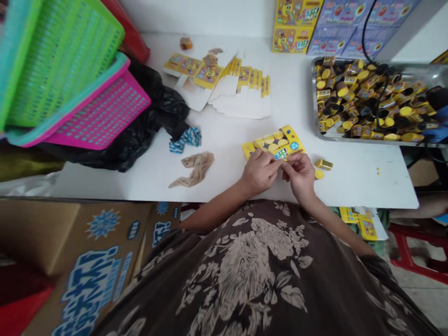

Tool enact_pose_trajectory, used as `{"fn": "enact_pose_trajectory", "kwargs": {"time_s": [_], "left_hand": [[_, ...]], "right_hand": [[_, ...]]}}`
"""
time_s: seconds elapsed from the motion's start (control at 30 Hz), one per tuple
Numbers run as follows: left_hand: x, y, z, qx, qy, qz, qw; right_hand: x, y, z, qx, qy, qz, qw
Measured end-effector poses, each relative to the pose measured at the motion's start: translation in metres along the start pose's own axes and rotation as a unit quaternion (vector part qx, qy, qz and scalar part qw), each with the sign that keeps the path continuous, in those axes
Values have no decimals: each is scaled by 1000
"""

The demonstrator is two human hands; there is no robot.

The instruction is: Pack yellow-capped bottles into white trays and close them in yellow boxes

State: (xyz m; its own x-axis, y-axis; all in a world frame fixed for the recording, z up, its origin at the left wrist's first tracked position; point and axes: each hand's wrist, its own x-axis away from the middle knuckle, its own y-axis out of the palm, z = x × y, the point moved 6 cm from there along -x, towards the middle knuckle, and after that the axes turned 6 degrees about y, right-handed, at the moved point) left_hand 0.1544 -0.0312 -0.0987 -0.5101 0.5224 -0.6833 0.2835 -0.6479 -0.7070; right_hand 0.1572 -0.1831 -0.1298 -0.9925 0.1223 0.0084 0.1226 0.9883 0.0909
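A yellow printed carton (249, 148) lies on the white table in front of me, with several round yellow-lidded tubs (269, 139) showing in its opening. My left hand (259, 173) is closed at the carton's near edge, fingertips pressed on the printed front. Beside it my right hand (300, 176) pinches at the same edge, its thumb and fingertips meeting the left fingers. Exactly what sits between the fingertips is partly hidden. Just right of my right hand are a loose tub on its side (324, 164) and another with its yellow lid up (319, 174).
A metal tray (317, 122) heaped with tubs stands right, a blue-gloved hand (437, 128) at its edge. Flat cartons (241, 100) lie at the back, under stacked boxes (290, 39). Plastic baskets (105, 109), a black bag (154, 112) and a beige cloth (198, 169) are left.
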Motion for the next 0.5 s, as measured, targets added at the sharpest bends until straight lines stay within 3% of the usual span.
{"fn": "enact_pose_trajectory", "kwargs": {"time_s": [0.17, 0.3, 0.43, 0.5], "left_hand": [[-17, -1, 8, -65, 11, -61, 996], [-23, 5, 6, -99, -7, -104, 990], [-26, 0, -20, -109, -129, -134, 976], [-31, -4, -40, -106, -204, -182, 956]], "right_hand": [[11, -11, 14, 28, 44, 7, 999], [27, -25, 27, 102, 71, -67, 990], [48, -50, 16, 217, -47, -124, 967], [58, -63, 9, 259, -126, -132, 948]]}}
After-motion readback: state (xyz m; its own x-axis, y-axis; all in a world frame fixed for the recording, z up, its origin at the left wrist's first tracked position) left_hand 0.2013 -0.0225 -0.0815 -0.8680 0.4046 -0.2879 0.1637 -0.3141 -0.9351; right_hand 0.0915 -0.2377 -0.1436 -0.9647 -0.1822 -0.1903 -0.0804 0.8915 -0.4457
